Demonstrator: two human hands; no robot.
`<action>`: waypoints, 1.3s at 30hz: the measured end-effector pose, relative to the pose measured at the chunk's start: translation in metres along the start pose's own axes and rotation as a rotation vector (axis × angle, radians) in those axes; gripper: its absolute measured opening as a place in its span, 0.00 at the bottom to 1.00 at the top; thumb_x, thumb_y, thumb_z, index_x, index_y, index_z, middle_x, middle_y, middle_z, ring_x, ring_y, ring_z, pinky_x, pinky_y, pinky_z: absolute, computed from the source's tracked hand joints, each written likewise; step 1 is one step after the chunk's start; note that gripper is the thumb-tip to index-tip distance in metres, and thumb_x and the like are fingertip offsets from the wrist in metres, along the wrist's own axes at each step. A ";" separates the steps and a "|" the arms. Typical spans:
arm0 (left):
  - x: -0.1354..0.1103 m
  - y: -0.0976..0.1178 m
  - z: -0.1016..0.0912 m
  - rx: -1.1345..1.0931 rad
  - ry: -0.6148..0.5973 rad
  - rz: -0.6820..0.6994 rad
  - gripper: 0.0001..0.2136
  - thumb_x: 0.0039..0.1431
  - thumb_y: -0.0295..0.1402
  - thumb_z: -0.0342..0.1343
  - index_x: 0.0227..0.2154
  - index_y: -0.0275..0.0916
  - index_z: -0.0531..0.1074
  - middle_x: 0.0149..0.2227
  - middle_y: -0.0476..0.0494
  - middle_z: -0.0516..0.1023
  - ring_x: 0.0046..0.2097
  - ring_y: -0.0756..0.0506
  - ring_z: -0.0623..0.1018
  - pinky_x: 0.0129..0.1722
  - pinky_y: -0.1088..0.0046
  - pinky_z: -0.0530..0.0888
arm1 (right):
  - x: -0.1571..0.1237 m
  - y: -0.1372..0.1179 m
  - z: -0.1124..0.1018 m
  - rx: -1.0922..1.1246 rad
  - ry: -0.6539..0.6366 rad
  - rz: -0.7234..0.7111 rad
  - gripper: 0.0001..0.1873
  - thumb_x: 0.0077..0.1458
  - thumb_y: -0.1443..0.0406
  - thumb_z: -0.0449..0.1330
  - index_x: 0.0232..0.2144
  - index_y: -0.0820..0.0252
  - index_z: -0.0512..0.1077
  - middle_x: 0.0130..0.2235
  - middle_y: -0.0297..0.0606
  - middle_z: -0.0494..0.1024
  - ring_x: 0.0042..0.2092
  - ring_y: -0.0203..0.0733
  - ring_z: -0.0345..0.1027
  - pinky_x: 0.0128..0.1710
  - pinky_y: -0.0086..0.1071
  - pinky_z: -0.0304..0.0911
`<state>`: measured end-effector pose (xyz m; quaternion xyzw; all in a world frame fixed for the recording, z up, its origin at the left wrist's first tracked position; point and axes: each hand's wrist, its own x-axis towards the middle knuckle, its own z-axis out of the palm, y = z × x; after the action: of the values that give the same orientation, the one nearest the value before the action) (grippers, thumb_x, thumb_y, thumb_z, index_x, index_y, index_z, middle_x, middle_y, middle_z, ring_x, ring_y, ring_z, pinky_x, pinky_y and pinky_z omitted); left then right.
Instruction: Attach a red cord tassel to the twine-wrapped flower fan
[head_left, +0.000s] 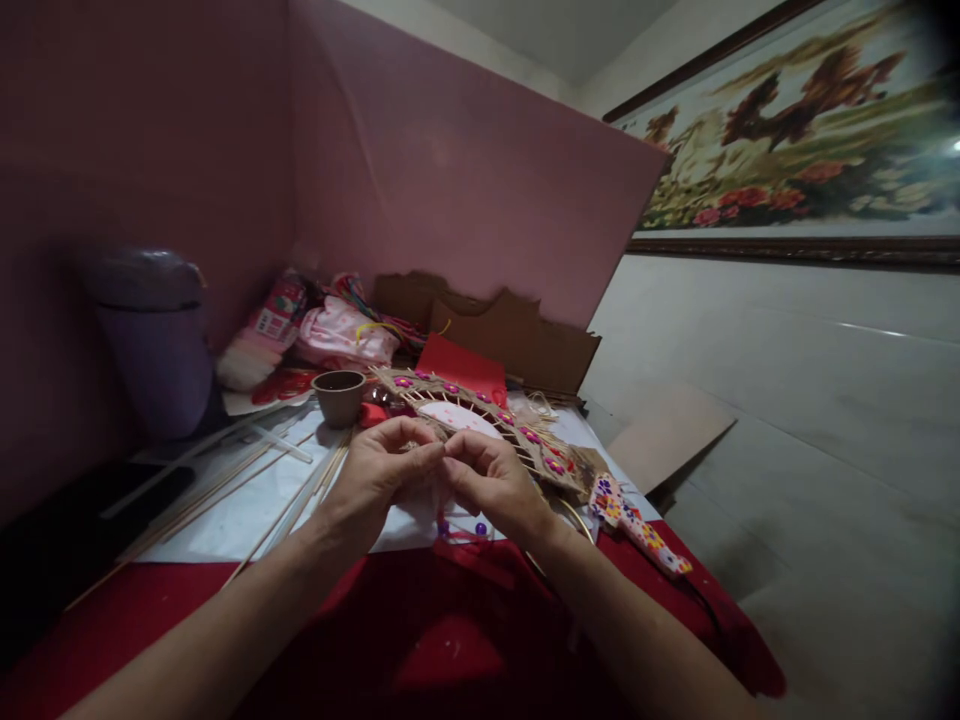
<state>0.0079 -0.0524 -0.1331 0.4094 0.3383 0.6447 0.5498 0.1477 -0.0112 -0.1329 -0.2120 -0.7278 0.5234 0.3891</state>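
Observation:
My left hand (379, 470) and my right hand (491, 480) meet over the table, fingertips pinched together on something too small to make out. Just behind them lies a round craft piece (540, 445) of burlap and thin sticks, dotted with pink and purple flowers, with a white disc in its middle. A small brown cup (339, 395) stands beyond my left hand. Thin wooden sticks (225, 495) lie on the white sheet (225, 520) to the left. A colourful beaded strip (637, 525) lies to the right of my right wrist.
A red cloth (450, 640) covers the near table. A lilac bin (154, 340) stands at the left by the pink wall. Pink packets (330, 330), red paper (461, 365) and cardboard pieces (517, 335) pile at the back. Purple beads (480, 528) lie under my hands.

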 end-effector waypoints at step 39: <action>0.003 0.000 -0.001 0.002 0.060 -0.152 0.14 0.54 0.41 0.54 0.28 0.33 0.73 0.17 0.52 0.65 0.15 0.57 0.55 0.14 0.80 0.45 | -0.012 0.014 -0.005 -0.098 0.256 -0.091 0.11 0.52 0.60 0.59 0.24 0.61 0.69 0.19 0.28 0.62 0.21 0.31 0.53 0.21 0.27 0.50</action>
<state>0.0070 -0.0494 -0.1326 0.3633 0.3854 0.6128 0.5865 0.1581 -0.0117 -0.1496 -0.2625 -0.7057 0.4377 0.4915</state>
